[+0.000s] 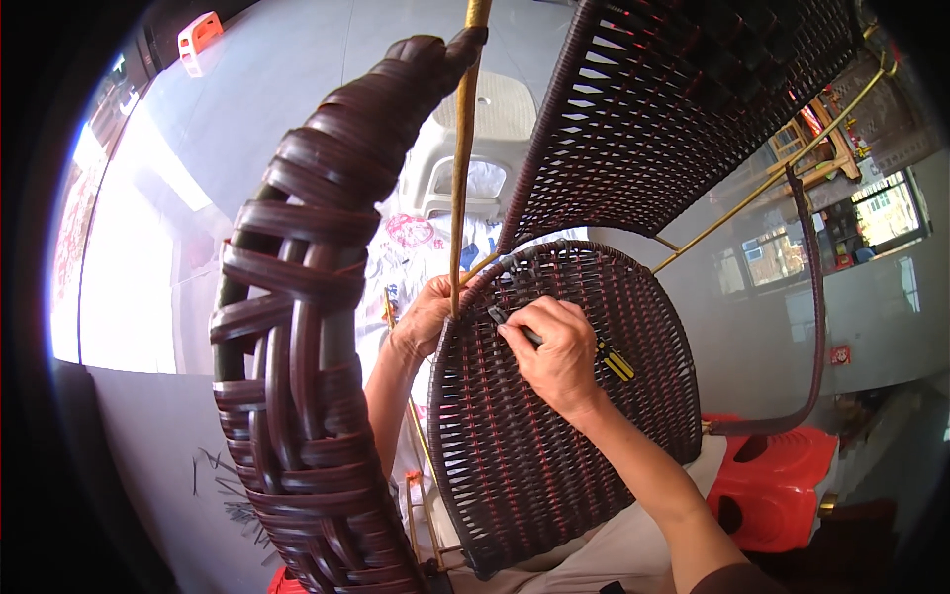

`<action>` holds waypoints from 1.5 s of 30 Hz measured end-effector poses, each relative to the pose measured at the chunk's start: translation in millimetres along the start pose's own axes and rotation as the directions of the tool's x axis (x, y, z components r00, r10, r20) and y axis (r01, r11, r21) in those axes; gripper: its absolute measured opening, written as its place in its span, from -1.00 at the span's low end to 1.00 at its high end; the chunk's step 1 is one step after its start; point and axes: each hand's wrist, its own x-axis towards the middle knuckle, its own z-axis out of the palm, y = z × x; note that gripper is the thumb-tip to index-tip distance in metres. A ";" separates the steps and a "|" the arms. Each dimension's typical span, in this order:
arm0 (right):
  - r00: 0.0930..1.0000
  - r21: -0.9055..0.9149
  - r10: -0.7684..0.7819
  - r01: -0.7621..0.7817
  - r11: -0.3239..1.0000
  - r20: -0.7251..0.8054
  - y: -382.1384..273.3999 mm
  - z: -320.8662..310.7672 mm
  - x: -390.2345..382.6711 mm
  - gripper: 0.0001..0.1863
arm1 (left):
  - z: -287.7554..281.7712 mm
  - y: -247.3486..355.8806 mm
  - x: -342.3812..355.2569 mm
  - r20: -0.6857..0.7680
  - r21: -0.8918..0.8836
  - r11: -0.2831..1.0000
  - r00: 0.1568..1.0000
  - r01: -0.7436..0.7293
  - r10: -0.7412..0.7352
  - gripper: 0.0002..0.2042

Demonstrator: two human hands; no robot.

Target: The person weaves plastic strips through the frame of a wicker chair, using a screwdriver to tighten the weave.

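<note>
A woven chair of dark brown strips fills the middle, with its rounded seat (554, 445), latticed back (653, 119) and thick wrapped armrest (307, 247). At the seat's far left corner, my left hand (427, 315) is closed around the chair frame beside a bare yellowish pole (463, 158); some fingertips are hidden behind it. My right hand (556, 351) is over the seat near that corner, its fingers pinched on a short dark tool (500, 316) whose kind I cannot make out. Just right of that hand, a yellow-and-black handle (618, 364) lies on the weave.
Beyond the armrest stands a pale plastic stool (485, 139), with a patterned white cloth (396, 259) on the floor. Red plastic stools (777, 485) are at the lower right. Loose dark strips (242, 505) lie at the lower left. A curved dark armrest frame (819, 297) juts out rightward.
</note>
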 end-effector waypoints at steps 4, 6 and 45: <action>0.991 -0.124 -0.129 0.131 0.984 0.024 2.9 -6.8 -1.9 -0.87 | -0.7 -1.8 1.9 -0.020 -0.005 1.000 1.000 -0.001 0.001 -0.84; 0.977 -0.271 -0.200 0.213 0.939 0.075 -6.2 -7.6 -1.4 -0.82 | -0.9 -3.7 4.2 0.024 -0.031 1.000 1.000 0.001 0.000 -0.85; 0.981 -0.330 -0.172 0.191 0.925 0.086 -16.3 26.9 20.4 -0.84 | -23.0 -12.5 2.0 -0.015 0.051 0.998 0.999 -0.034 0.035 -0.86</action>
